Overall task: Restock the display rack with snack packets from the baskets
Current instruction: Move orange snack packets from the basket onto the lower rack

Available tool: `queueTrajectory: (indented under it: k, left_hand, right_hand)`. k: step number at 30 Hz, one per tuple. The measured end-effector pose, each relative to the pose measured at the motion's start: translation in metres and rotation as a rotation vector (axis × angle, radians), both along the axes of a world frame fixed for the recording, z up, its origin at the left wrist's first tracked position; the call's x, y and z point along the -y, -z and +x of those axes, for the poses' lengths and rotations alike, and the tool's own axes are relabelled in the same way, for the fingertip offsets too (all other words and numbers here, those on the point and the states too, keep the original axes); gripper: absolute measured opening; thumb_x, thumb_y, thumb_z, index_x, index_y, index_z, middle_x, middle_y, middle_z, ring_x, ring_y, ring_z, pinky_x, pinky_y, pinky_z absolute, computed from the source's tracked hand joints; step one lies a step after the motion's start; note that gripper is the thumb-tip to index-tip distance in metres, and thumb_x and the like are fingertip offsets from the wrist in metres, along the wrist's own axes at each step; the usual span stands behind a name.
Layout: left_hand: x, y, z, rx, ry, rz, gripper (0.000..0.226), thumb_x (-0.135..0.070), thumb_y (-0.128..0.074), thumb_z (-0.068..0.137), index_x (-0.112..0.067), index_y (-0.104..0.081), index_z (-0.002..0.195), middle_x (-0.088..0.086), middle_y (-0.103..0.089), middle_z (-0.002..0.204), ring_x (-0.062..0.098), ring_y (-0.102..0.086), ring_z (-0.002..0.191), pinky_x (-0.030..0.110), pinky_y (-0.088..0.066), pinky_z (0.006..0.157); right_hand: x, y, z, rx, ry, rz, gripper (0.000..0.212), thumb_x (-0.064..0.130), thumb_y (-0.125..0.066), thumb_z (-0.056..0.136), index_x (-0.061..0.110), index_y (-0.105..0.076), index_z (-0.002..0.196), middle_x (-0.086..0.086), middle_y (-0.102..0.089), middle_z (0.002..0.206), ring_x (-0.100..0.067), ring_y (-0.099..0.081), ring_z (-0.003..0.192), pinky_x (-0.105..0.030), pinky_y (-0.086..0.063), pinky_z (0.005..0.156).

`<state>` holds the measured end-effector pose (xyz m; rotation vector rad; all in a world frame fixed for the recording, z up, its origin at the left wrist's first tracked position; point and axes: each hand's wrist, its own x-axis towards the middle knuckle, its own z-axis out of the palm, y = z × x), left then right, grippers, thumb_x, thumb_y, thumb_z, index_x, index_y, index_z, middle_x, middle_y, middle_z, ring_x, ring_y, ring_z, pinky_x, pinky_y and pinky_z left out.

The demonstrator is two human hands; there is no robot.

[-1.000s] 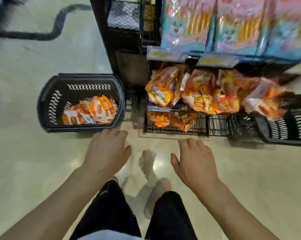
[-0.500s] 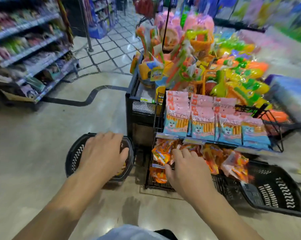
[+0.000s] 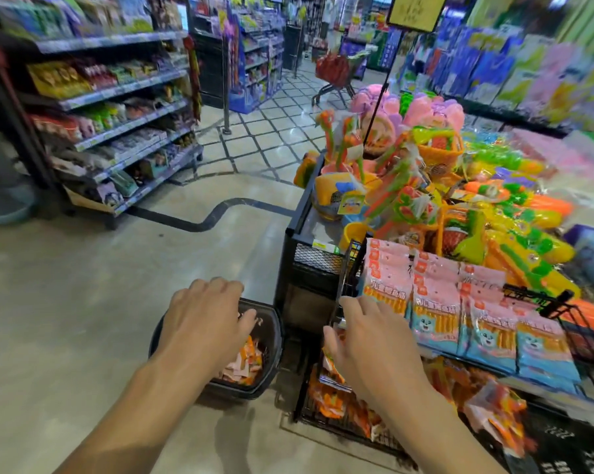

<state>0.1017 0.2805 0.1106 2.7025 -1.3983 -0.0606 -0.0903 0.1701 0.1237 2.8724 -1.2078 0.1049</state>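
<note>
A black wire display rack (image 3: 343,425) stands in front of me, with pink and blue snack packets (image 3: 459,313) on its upper tier and orange packets (image 3: 329,401) on the lower tiers. On the floor left of it sits a black basket (image 3: 271,340) holding orange snack packets (image 3: 244,366). My left hand (image 3: 203,323) hovers over that basket, fingers relaxed, holding nothing. My right hand (image 3: 374,347) hangs before the rack's left edge, fingers loose and empty. A second black basket (image 3: 569,446) lies at the lower right, partly hidden.
A table piled with bright plastic toys (image 3: 442,186) rises behind the rack. Stocked shelves (image 3: 111,107) line the left side. A shopping trolley (image 3: 336,73) stands far down the tiled aisle. Beige floor (image 3: 83,302) lies open to the left.
My view has tilted upward from the floor to the shop aisle. Both hands have lifted and stay empty, the left over the basket, the right nearer the rack's upper tier.
</note>
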Motion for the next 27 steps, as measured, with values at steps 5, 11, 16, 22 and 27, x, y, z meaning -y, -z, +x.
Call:
queueTrajectory:
  k: [5, 11, 16, 22, 27]
  left_hand:
    - [-0.019, 0.014, 0.052, -0.014, 0.013, 0.035, 0.045, -0.057, -0.041, 0.101, -0.031, -0.054, 0.136, -0.008, -0.061, 0.130, 0.020, -0.055, 0.120, 0.038, -0.044, 0.100]
    - [-0.045, 0.025, 0.121, -0.040, 0.020, 0.074, 0.044, -0.056, -0.041, 0.101, -0.032, -0.053, 0.136, -0.009, -0.060, 0.132, 0.018, -0.053, 0.122, 0.036, -0.041, 0.102]
    - [-0.048, 0.033, 0.170, -0.069, 0.014, 0.111, 0.041, -0.056, -0.040, 0.102, -0.033, -0.053, 0.134, -0.008, -0.059, 0.131, 0.019, -0.052, 0.124, 0.036, -0.040, 0.104]
    - [-0.026, 0.052, 0.209, -0.044, -0.040, 0.139, 0.048, -0.057, -0.048, 0.092, -0.023, -0.072, 0.115, -0.003, -0.072, 0.107, 0.025, -0.067, 0.099, 0.041, -0.052, 0.084]
    - [0.007, 0.061, 0.230, -0.061, -0.084, 0.145, 0.044, -0.054, -0.049, 0.099, -0.030, -0.057, 0.135, -0.007, -0.064, 0.131, 0.020, -0.058, 0.120, 0.039, -0.045, 0.098]
  right_hand:
    - [-0.021, 0.010, 0.050, -0.014, 0.053, 0.029, 0.052, 0.056, -0.048, 0.099, 0.024, -0.053, 0.139, 0.003, -0.061, 0.127, -0.021, -0.058, 0.114, -0.036, -0.050, 0.094]
    - [-0.046, 0.033, 0.112, -0.081, 0.105, 0.069, 0.045, 0.052, -0.073, 0.084, 0.020, -0.071, 0.114, 0.001, -0.071, 0.100, -0.022, -0.067, 0.085, -0.036, -0.056, 0.068]
    - [-0.045, 0.040, 0.162, -0.046, 0.040, 0.108, 0.052, 0.059, -0.040, 0.101, 0.029, -0.047, 0.144, 0.007, -0.057, 0.134, -0.017, -0.055, 0.122, -0.033, -0.048, 0.099]
    - [-0.006, 0.051, 0.206, -0.054, 0.021, 0.157, 0.052, 0.059, -0.037, 0.103, 0.029, -0.044, 0.145, 0.007, -0.055, 0.138, -0.016, -0.053, 0.124, -0.032, -0.046, 0.100]
    - [0.037, 0.074, 0.231, -0.070, 0.004, 0.223, 0.051, 0.057, -0.038, 0.103, 0.028, -0.044, 0.145, 0.005, -0.055, 0.137, -0.017, -0.054, 0.121, -0.031, -0.046, 0.097]
